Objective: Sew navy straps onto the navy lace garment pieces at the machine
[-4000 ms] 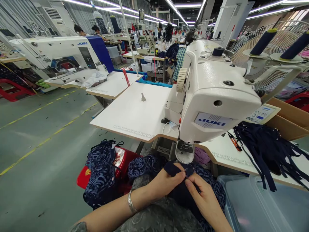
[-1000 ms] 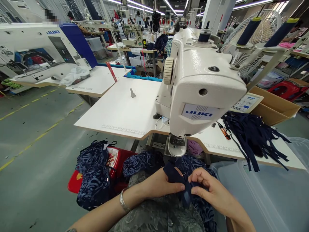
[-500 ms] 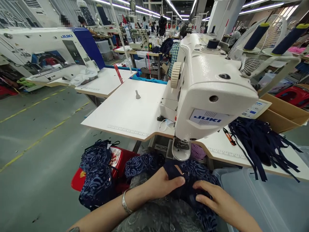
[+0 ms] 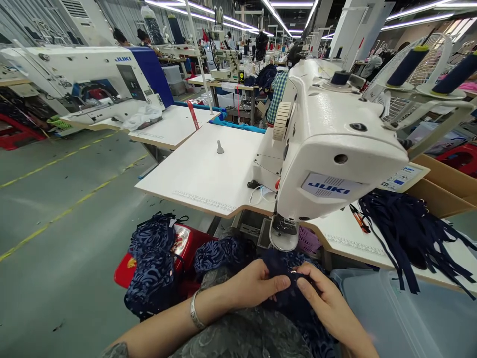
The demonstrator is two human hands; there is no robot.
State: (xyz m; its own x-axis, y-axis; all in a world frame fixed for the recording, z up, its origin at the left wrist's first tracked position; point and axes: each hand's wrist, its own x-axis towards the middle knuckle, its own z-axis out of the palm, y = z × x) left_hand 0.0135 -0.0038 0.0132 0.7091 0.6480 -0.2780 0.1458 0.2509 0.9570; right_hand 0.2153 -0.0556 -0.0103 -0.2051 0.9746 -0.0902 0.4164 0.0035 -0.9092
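Observation:
My left hand and my right hand meet in my lap, both pinched on a navy garment piece with a small metal ring at the pinch. A silver bracelet circles my left wrist. The navy patterned fabric spreads over my lap below the hands. Just above them is the presser foot of a white JUKI sewing machine.
The white sewing table stretches to the left. A pile of navy straps and orange snips lie at right. A red stool holds patterned garments. A clear plastic bin stands at lower right. Other machines and workers fill the background.
My right hand has come back up from the lap fabric to meet my left thumb at the ring. The camera has shifted slightly.

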